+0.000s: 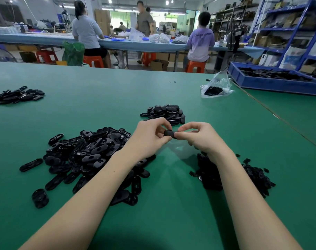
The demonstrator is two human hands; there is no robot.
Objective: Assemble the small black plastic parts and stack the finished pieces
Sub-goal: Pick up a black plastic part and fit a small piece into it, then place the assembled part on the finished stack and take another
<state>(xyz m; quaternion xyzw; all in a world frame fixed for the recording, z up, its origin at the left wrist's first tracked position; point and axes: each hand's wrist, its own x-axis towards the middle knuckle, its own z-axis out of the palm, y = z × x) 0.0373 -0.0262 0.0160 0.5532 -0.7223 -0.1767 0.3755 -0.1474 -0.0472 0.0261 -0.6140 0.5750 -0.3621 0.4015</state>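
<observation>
Over the green table (153, 83), between the big pile of oval shells (92, 156) on my left and the smaller bits (254, 175) on my right, my 2 hands meet: left hand (150, 136) and right hand (198, 138) both pinching 1 black part (169, 133), lying sideways, fingertip to fingertip.

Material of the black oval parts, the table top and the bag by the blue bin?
Black oval parts: likely moulded plastic, semi-gloss with highlights. Green table top: matte mat, possibly rubber or felt. Clear bag: thin crinkled plastic film, shiny.
</observation>
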